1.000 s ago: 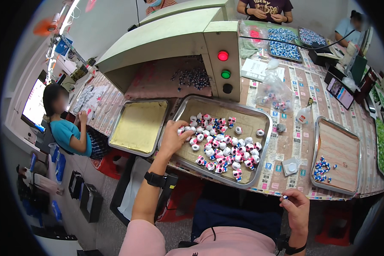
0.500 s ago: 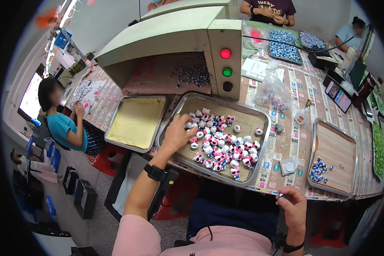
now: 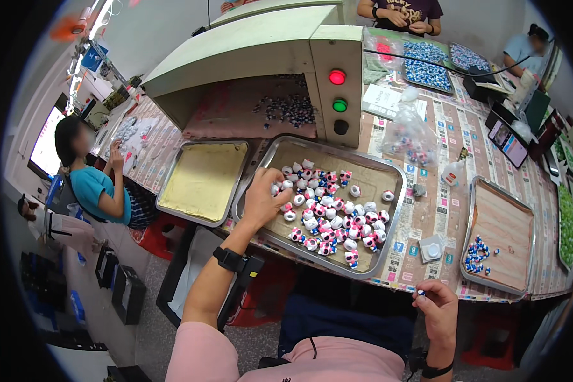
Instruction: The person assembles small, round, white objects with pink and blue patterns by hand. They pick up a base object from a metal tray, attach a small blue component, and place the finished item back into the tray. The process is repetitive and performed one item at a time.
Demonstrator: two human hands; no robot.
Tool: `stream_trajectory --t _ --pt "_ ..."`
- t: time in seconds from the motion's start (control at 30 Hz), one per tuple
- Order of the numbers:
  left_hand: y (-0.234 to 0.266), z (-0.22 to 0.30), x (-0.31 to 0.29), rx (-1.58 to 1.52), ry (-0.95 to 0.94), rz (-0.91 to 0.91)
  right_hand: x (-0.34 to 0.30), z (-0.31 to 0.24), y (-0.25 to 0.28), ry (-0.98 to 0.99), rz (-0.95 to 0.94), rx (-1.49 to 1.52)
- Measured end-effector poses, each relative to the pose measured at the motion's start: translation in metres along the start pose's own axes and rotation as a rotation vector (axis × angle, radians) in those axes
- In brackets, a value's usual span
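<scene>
My left hand [image 3: 264, 198] reaches over the left side of a metal tray [image 3: 398, 184], its fingers curled round a white toy figurine head [image 3: 275, 189]. The fingers partly hide this head. In the tray lie many white heads and figurines [image 3: 328, 216] with pink and blue parts, several joined to small bodies. My right hand [image 3: 438, 311] is just off the table's front edge. Its thumb and forefinger pinch a small blue-and-white figurine body [image 3: 421, 293].
A cream tunnel machine [image 3: 248, 57] stands behind the tray, small blue pieces [image 3: 286, 109] inside. Left is a yellowish tray [image 3: 204, 181]; right, a tray [image 3: 503, 223] with small blue bodies [image 3: 476, 254]. A white dish [image 3: 431, 248], a bottle [image 3: 452, 173] and a phone [image 3: 508, 143] lie between. Co-workers sit around.
My left fingers have shifted slightly, and a white head shows more clearly between them. My right hand keeps its pinch almost unmoved. The view has tilted a little.
</scene>
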State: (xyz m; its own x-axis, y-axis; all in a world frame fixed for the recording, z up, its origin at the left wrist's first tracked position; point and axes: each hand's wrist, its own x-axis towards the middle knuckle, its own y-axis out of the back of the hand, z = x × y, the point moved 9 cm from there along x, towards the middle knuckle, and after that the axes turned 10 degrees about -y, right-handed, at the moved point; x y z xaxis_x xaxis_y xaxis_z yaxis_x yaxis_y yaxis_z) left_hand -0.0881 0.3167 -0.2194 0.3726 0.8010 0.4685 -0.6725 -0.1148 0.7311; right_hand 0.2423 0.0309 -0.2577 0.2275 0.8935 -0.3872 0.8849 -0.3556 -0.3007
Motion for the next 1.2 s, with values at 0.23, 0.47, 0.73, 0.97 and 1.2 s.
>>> stream_trajectory --t 0.23,0.47,0.73,0.97,1.2 --pt "0.006 -0.029 -0.007 -0.177 0.154 0.049 -0.001 0.004 0.000 -0.003 0.012 0.020" --pt "-0.002 -0.058 -0.021 -0.859 0.581 0.101 -0.005 0.005 0.008 -0.007 0.048 0.025" --pt "-0.007 -0.073 -0.031 -1.609 0.694 0.291 -0.004 0.009 0.012 -0.005 0.072 0.041" --pt "-0.009 -0.034 -0.028 -1.185 0.618 0.025 -0.004 0.008 0.011 0.004 0.065 0.024" --pt "-0.001 0.009 -0.024 -0.777 0.491 -0.045 -0.005 0.007 0.008 -0.014 0.054 0.045"
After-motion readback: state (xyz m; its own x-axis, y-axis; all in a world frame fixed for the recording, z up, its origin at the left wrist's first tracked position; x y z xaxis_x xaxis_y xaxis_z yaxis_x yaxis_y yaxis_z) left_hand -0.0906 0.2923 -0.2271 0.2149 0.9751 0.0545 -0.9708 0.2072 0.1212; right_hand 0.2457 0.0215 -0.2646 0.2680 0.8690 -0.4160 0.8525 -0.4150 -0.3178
